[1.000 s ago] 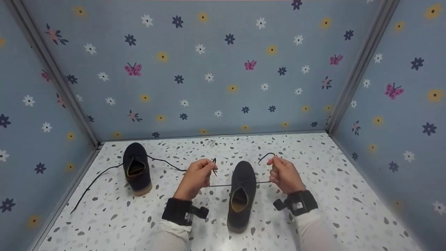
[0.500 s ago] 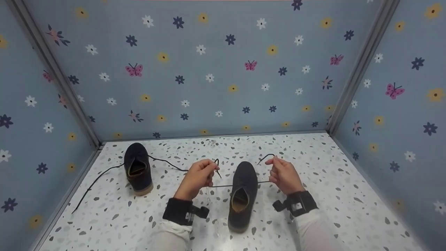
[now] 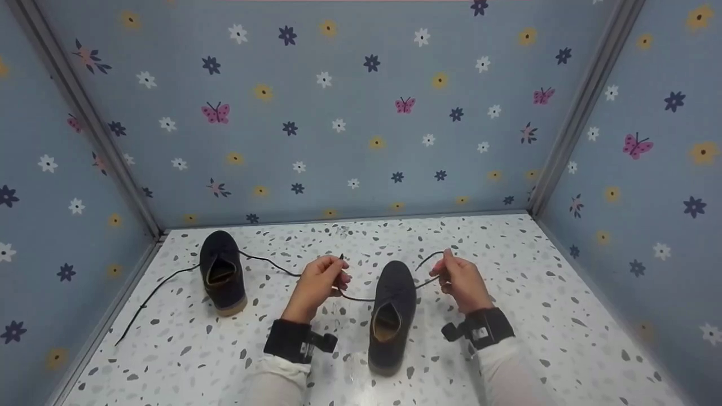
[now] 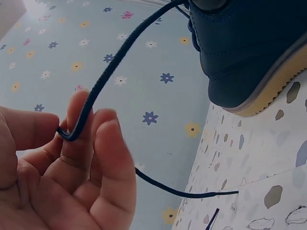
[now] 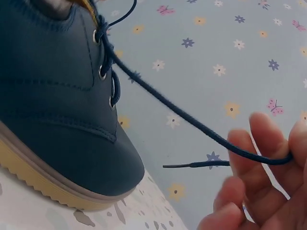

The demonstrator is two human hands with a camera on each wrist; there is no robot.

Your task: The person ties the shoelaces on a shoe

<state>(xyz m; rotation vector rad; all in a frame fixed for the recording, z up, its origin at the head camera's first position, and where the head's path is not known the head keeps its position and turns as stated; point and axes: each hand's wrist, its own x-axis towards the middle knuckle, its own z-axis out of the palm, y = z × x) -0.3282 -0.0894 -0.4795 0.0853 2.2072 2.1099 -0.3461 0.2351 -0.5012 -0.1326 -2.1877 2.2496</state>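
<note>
A dark navy shoe stands upright between the two hands, its toe pointing away. From its eyelets a dark shoelace runs out to both sides. My left hand pinches one side of the lace between thumb and fingers; its loose tip hangs beyond the fingers in the left wrist view. The other side passes to my right hand, which pinches it near the thumb. In the right wrist view the lace slants down from the crossed eyelets, and a free tip pokes out past the fingers.
A second dark shoe stands to the left, its laces spread out on either side. Both shoes rest on a white speckled surface. A blue flowered panel closes the back, with similar panels at the sides.
The lace between the hands was straight and taut; now its left side sags and its right side slants upward. The fingers of both hands have shifted slightly, while the shoes stay put.
</note>
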